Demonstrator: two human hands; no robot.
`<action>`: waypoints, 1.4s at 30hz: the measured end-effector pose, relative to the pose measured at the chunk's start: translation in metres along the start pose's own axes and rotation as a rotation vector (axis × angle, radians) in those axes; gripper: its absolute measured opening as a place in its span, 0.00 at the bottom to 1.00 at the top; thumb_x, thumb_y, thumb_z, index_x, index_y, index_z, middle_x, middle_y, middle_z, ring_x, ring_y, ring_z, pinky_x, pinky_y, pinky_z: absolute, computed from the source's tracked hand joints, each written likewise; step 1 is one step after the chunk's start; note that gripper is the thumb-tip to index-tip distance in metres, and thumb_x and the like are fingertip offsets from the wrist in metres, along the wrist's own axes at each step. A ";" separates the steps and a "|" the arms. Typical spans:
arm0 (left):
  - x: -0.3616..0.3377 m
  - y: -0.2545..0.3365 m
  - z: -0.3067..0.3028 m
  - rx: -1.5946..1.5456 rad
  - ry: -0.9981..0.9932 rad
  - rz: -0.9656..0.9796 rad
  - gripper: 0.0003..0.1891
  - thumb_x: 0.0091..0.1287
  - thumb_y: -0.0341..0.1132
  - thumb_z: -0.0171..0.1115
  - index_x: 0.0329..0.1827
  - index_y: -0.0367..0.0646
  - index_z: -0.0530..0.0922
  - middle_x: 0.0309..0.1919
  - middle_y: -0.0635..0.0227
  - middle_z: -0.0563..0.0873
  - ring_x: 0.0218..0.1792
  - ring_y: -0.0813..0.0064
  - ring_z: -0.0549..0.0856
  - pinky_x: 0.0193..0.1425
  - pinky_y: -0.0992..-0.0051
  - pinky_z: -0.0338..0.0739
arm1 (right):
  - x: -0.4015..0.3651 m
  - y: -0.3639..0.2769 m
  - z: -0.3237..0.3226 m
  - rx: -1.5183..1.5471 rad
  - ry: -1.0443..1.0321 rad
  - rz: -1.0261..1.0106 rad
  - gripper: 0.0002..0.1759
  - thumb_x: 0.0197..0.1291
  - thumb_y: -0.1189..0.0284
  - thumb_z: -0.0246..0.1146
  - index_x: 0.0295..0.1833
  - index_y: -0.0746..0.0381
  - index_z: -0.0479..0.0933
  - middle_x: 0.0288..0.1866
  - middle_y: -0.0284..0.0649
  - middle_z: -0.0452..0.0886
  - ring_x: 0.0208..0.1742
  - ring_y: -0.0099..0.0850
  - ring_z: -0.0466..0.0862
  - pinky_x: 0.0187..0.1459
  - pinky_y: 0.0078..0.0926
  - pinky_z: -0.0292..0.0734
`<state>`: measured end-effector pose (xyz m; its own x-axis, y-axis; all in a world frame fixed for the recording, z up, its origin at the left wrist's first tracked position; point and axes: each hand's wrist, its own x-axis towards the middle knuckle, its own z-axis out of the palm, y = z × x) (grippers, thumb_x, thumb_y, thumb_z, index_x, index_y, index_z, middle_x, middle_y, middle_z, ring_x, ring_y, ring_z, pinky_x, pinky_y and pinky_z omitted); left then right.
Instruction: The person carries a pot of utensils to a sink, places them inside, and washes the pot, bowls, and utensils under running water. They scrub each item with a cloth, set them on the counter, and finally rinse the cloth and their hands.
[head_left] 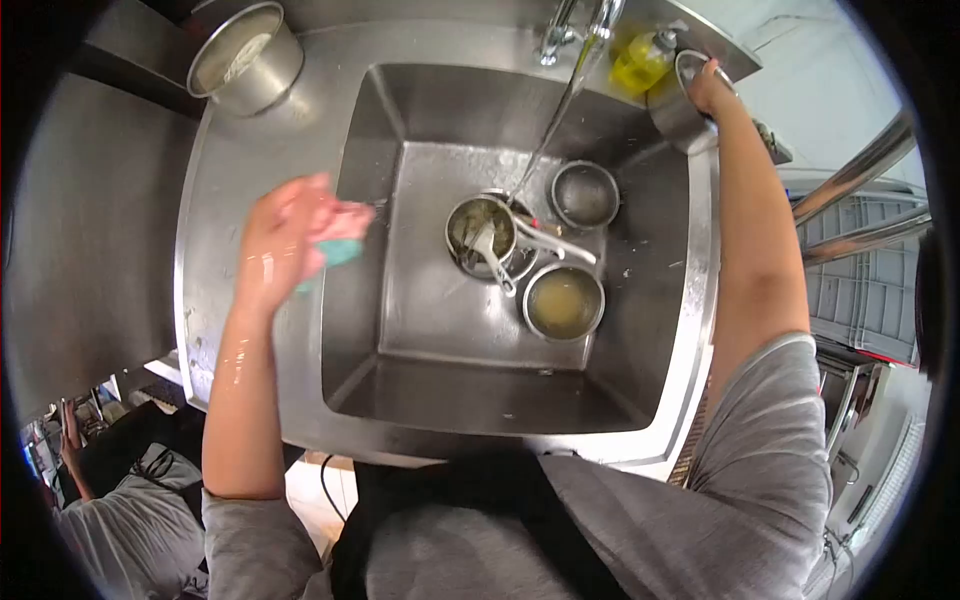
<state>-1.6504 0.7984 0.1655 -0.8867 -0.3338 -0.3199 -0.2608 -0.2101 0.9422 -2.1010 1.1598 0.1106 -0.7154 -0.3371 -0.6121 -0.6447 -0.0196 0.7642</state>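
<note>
Beside the rectangular steel sink (430, 325), the right hand (710, 88), fingers curled, holds a cylindrical silver-metal pot (673, 112), likely rigid, slippery: grip its rim. Left hand (282, 238): fingers closed around sponge-like green pad (340, 252).

Bright, whitish light makes shiny spots on the floor of the metal sink (430, 320) and on the wet left forearm (240, 380), while the white wall (840, 80) looks very pale and the metal panel (90, 240) on the left looks dim. The left hand (275, 240) and its sponge (342, 252) are a bit blurry. The whole view is round with black corners, and the straight edges of the counter (245, 180) bend into curves.
</note>
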 end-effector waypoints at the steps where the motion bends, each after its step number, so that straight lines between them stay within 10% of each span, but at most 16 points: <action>1: -0.004 -0.019 -0.033 0.002 0.000 -0.020 0.08 0.68 0.33 0.53 0.39 0.38 0.79 0.38 0.65 0.85 0.40 0.75 0.84 0.40 0.75 0.78 | -0.007 -0.004 0.002 0.210 0.062 0.093 0.20 0.62 0.62 0.53 0.47 0.67 0.80 0.50 0.50 0.82 0.52 0.51 0.81 0.50 0.59 0.70; 3: -0.005 -0.074 -0.083 0.429 0.067 0.131 0.08 0.67 0.33 0.54 0.42 0.39 0.78 0.44 0.62 0.83 0.43 0.69 0.83 0.48 0.69 0.77 | -0.015 -0.001 0.005 0.624 0.195 0.302 0.22 0.62 0.60 0.53 0.48 0.68 0.79 0.50 0.53 0.81 0.53 0.51 0.80 0.52 0.49 0.72; 4: -0.017 -0.076 -0.070 1.236 0.224 0.275 0.09 0.64 0.32 0.55 0.43 0.40 0.79 0.47 0.58 0.80 0.44 0.62 0.81 0.52 0.66 0.74 | -0.016 0.002 0.006 0.831 0.268 0.408 0.23 0.62 0.59 0.54 0.49 0.68 0.78 0.50 0.54 0.81 0.54 0.51 0.79 0.53 0.44 0.73; 7: -0.030 -0.056 -0.004 1.538 0.412 0.635 0.10 0.61 0.31 0.55 0.44 0.42 0.79 0.49 0.59 0.79 0.47 0.57 0.80 0.53 0.64 0.73 | 0.018 0.002 0.053 1.007 0.388 0.458 0.24 0.62 0.59 0.54 0.50 0.70 0.77 0.49 0.55 0.81 0.53 0.49 0.80 0.55 0.38 0.73; 9: -0.001 -0.115 0.017 1.439 0.102 0.712 0.13 0.60 0.31 0.55 0.48 0.44 0.79 0.54 0.65 0.78 0.51 0.61 0.79 0.55 0.63 0.72 | 0.021 -0.001 0.063 1.246 0.427 0.184 0.25 0.61 0.59 0.55 0.54 0.69 0.76 0.49 0.55 0.81 0.53 0.47 0.81 0.54 0.37 0.73; 10: 0.015 -0.141 0.033 1.540 -0.261 0.380 0.13 0.61 0.29 0.54 0.49 0.44 0.79 0.56 0.69 0.77 0.57 0.63 0.76 0.59 0.60 0.71 | 0.000 -0.006 0.050 1.375 0.386 0.227 0.28 0.59 0.58 0.55 0.59 0.67 0.74 0.52 0.55 0.80 0.54 0.46 0.81 0.56 0.34 0.71; 15: 0.086 -0.249 0.052 1.373 -0.140 0.897 0.12 0.57 0.27 0.57 0.43 0.44 0.81 0.48 0.71 0.81 0.58 0.64 0.74 0.65 0.64 0.68 | -0.048 0.004 0.023 1.437 0.544 0.609 0.31 0.55 0.55 0.58 0.60 0.64 0.74 0.53 0.56 0.79 0.57 0.50 0.78 0.60 0.34 0.70; 24: 0.100 -0.232 0.061 1.334 -0.752 0.725 0.07 0.59 0.34 0.57 0.37 0.50 0.82 0.40 0.75 0.81 0.52 0.70 0.76 0.61 0.65 0.69 | 0.007 -0.003 0.069 1.090 0.331 0.180 0.20 0.58 0.63 0.55 0.47 0.67 0.80 0.52 0.57 0.79 0.55 0.50 0.79 0.58 0.37 0.71; 28: 0.099 -0.195 0.089 1.257 -0.695 0.783 0.07 0.62 0.38 0.56 0.33 0.51 0.82 0.38 0.73 0.83 0.52 0.71 0.76 0.55 0.71 0.72 | 0.000 0.007 0.041 0.776 0.238 0.089 0.22 0.60 0.60 0.54 0.51 0.66 0.77 0.54 0.62 0.76 0.52 0.54 0.78 0.55 0.39 0.71; 32: 0.127 -0.187 0.109 1.047 -0.780 0.392 0.15 0.69 0.47 0.52 0.36 0.48 0.82 0.36 0.67 0.85 0.46 0.65 0.80 0.49 0.67 0.73 | 0.030 0.027 0.071 0.572 0.293 -0.030 0.26 0.59 0.58 0.55 0.53 0.69 0.76 0.52 0.61 0.78 0.50 0.50 0.80 0.54 0.36 0.72; 37: 0.141 -0.186 0.108 0.673 -0.623 -0.075 0.25 0.71 0.55 0.49 0.42 0.39 0.81 0.34 0.62 0.85 0.35 0.71 0.82 0.44 0.70 0.75 | -0.041 0.026 0.026 1.665 0.435 0.668 0.24 0.61 0.60 0.52 0.52 0.67 0.79 0.43 0.53 0.83 0.47 0.42 0.83 0.51 0.31 0.74; 42: 0.103 -0.194 0.105 0.042 -0.416 -0.405 0.22 0.73 0.48 0.50 0.54 0.36 0.76 0.42 0.65 0.83 0.41 0.76 0.81 0.47 0.74 0.74 | -0.172 -0.075 -0.049 2.068 0.917 0.728 0.30 0.58 0.58 0.55 0.63 0.64 0.71 0.53 0.46 0.78 0.46 0.32 0.79 0.46 0.28 0.73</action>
<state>-1.7307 0.9011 -0.0394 -0.7865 0.1568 -0.5974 -0.6176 -0.2061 0.7590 -1.9165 1.1727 0.1683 -0.9775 -0.0317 0.2085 -0.1794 0.6447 -0.7431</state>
